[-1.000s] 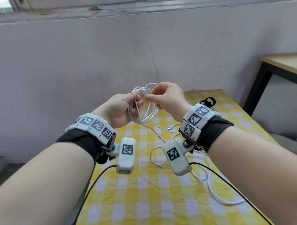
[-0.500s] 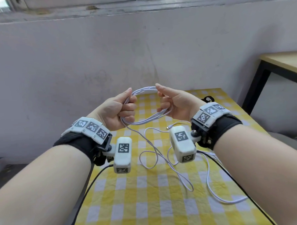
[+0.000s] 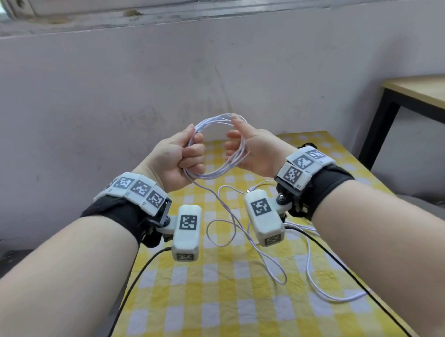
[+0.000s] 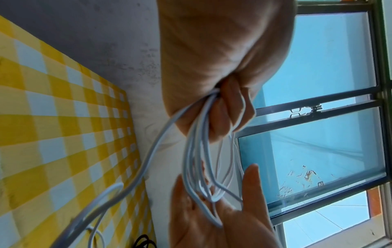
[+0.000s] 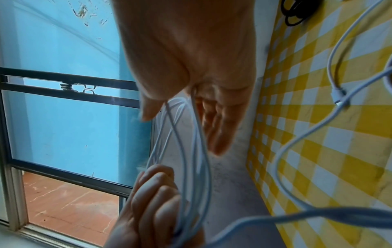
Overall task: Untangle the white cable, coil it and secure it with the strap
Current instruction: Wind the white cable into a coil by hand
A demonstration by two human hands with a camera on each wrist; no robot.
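Centrally, the left hand (image 3: 175,160) has its grip fisted around the coiled white cable (image 3: 215,153); the right hand (image 3: 251,151), fingers spread, supports the loops inside.

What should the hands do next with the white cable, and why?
Probably wind one more loop. The left hand grips the coil, and the right hand is open inside it. A long tail of white cable still lies loose on the checked tablecloth, so it's too early for the strap.
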